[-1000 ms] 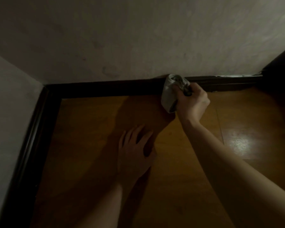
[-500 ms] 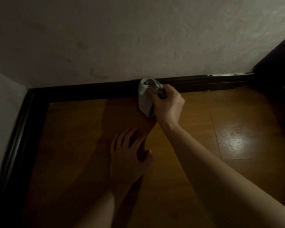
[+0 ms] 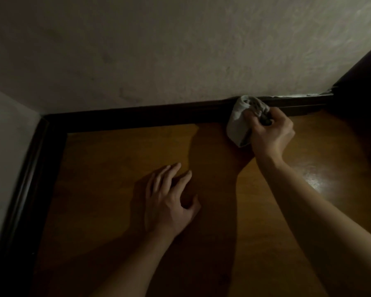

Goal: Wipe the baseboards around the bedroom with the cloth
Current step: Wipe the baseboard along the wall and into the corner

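A dark baseboard [image 3: 137,116] runs along the foot of the far wall and turns down the left wall at the corner. My right hand [image 3: 270,133] grips a bunched pale grey cloth [image 3: 238,123] and holds it against the baseboard toward the right. My left hand [image 3: 169,200] rests flat on the wooden floor with fingers spread, well in front of the baseboard and left of the cloth.
The left-wall baseboard [image 3: 28,189] runs toward me from the corner. A dark upright shape [image 3: 360,86], perhaps a door frame or furniture, ends the baseboard at the right. The glossy brown floor [image 3: 107,172] carries a light glare at the right. The room is dim.
My right hand slid the cloth left along the baseboard, then back to the right. My left hand stayed planted on the floor.
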